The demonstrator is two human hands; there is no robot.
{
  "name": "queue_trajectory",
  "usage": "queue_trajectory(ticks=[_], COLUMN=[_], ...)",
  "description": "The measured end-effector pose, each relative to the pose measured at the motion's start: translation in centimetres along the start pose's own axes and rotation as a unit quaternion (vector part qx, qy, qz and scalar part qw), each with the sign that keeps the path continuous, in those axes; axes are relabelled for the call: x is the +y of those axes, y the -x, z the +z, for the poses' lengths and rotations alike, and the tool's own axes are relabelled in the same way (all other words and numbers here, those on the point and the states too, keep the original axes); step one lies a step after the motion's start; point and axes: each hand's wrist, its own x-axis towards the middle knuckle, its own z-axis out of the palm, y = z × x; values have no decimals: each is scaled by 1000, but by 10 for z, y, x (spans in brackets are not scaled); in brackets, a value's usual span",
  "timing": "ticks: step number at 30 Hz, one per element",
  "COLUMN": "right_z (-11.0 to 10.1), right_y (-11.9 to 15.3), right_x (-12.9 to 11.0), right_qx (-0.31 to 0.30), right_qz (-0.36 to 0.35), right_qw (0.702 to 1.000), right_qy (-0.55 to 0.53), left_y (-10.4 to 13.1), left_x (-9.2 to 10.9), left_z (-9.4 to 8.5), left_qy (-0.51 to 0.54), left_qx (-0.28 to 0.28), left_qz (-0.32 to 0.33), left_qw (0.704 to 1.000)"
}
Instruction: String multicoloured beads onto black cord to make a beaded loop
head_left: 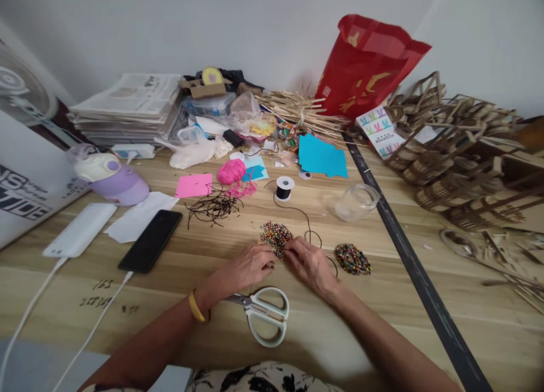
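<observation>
A loose pile of small multicoloured beads point(276, 237) lies on the wooden table between my hands. My left hand point(250, 265) is at its lower left, fingers curled and pinched together; what they hold is too small to name. At the right edge of the pile, my right hand point(313, 266) has its fingertips pressed together at the beads, their contents hidden. Black cord point(297, 209) runs from a white spool point(285, 188) and loops behind my right hand. A coil of strung beads point(352, 259) sits to the right. White-handled scissors point(267, 315) lie below my hands.
Cut black cord pieces point(215, 205) and pink yarn point(232, 171) lie behind my left hand. A glass jar point(357, 201) stands at right, near a dark strip point(408, 267). A black phone point(150, 241) is at left. Woven wooden models point(463, 177) crowd the right side.
</observation>
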Motion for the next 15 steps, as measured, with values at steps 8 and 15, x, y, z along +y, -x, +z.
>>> queue_trajectory(ticks=[8,15], right_z=[19,19], right_y=[12,12], right_x=[7,7], right_qx=[-10,0], right_qz=[-43,-50], right_qw=[999,999], right_qy=[7,-11], left_y=[1,-7], left_x=[0,-2], left_z=[2,1], left_qy=[-3,131], left_qx=[-2,40], left_qz=[13,-57], left_qw=[1000,989])
